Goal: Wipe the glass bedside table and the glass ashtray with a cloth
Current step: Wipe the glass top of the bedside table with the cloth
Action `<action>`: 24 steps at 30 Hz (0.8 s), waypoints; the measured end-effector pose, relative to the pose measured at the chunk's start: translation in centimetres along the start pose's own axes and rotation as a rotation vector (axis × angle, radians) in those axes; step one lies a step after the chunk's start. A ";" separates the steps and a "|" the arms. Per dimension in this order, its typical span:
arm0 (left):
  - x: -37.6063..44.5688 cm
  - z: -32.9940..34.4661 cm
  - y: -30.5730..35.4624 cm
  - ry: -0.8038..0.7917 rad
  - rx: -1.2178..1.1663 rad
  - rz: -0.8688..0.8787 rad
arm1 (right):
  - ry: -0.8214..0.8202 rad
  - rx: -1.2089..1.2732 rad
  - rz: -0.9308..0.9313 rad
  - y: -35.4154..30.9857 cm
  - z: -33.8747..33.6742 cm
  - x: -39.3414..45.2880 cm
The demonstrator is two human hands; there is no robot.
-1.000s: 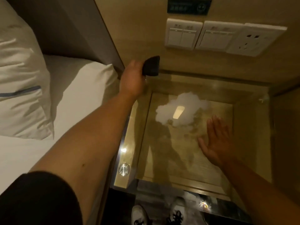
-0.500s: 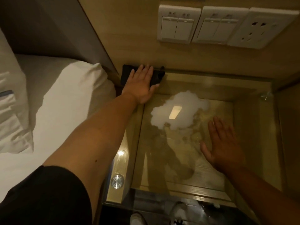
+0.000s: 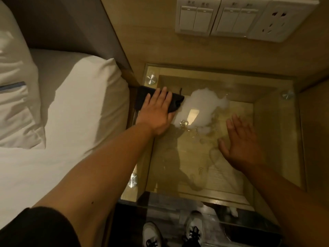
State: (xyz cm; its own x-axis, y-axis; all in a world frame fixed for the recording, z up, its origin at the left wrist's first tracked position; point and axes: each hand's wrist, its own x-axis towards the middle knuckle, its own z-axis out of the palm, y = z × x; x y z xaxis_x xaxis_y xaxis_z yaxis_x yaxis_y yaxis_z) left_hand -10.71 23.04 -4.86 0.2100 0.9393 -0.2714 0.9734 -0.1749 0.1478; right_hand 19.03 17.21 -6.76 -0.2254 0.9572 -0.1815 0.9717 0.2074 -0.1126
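Here the glass bedside table fills the right of the view beside the bed, its top square against the wall. The left hand lies flat, fingers straight, pressing the dark cloth at the table's left edge; the cloth's long axis runs left to right. The right hand is spread open over the glass, holding nothing. A white patch lies between them.

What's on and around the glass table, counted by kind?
Dark cloths: 1, under the left hand
Hands: 2, the right hand open
Round metal fittings: 4
Wall switch plates: 2
Sockets: 1
Total: 10
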 end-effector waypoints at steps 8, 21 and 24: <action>-9.1 2.6 2.8 -0.042 0.004 -0.041 | -0.019 -0.014 0.000 -0.3 -0.7 -0.3; -22.9 6.9 6.0 -0.065 -0.048 -0.081 | -0.021 -0.017 -0.012 0.1 -0.1 0.0; -24.6 7.2 6.5 -0.085 -0.040 -0.100 | -0.023 -0.022 -0.023 0.0 -0.1 0.0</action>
State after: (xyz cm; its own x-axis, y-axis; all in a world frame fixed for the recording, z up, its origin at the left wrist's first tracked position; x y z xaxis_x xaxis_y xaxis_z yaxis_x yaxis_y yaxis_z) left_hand -8.88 -3.30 -4.03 0.1209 0.9228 -0.3657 0.9858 -0.0685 0.1531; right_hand 19.06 17.26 -6.69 -0.2487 0.9474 -0.2013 0.9676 0.2337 -0.0955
